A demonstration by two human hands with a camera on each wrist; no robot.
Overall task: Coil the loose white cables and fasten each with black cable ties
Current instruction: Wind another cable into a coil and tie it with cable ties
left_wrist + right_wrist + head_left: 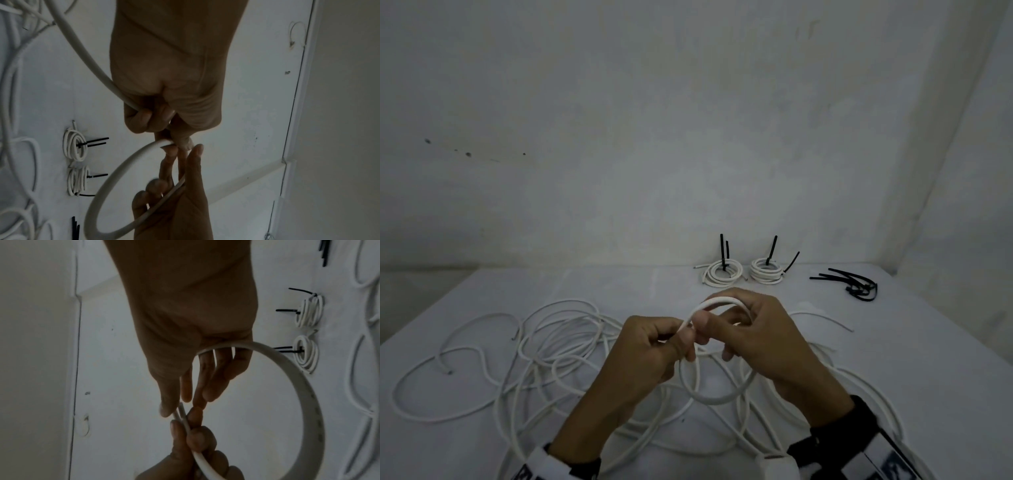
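The left hand (654, 346) pinches a round white plastic-sheathed cable (722, 399) between thumb and fingers where its first loop crosses itself. The right hand (760, 332) has its fingers through that loop, thumb pressing the crossing from the other side. Both hands are held together above the middle of the bench (482, 284).

The loop is single and springy. If either pinch slackens it will likely spring open, and the free end by the fingertips could slip out.

Below, the cable runs into a tangle of loose white cables (558, 342) spread toward the left and near edges. Drawing in more length may snag or drag neighbouring strands.

Two finished white coils with black ties (743, 272) sit near the far edge. The spare black plastic cable ties (852, 282) lie toward the far right corner, so reaching them means one hand must hold the coil alone.
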